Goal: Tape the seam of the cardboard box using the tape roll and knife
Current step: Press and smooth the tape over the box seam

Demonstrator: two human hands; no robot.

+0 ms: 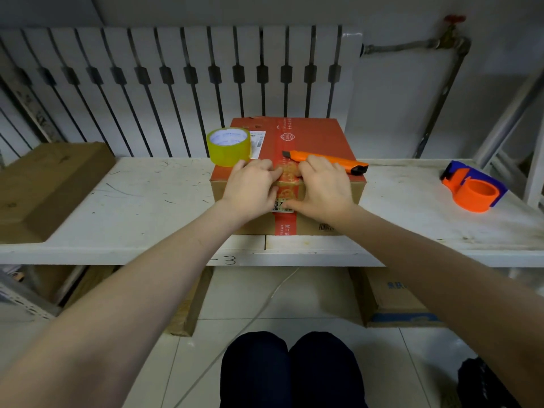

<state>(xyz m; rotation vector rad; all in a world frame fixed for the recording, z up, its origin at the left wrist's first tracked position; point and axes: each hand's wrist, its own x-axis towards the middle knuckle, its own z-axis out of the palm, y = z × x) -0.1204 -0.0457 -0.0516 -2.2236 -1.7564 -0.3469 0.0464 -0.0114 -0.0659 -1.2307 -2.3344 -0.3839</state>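
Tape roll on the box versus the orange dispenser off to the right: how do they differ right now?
The tape roll is yellowish, see-through, and sits on the cardboard box top beside the left hand. The dispenser is orange and blue, holds no tape that I can see, and lies on the table beyond the right hand. The roll is a bare ring; the dispenser has a handle. Neither is being held.

Both hands cover the near seam of the red-topped cardboard box [312,134]; its printed labels are unreadably small.
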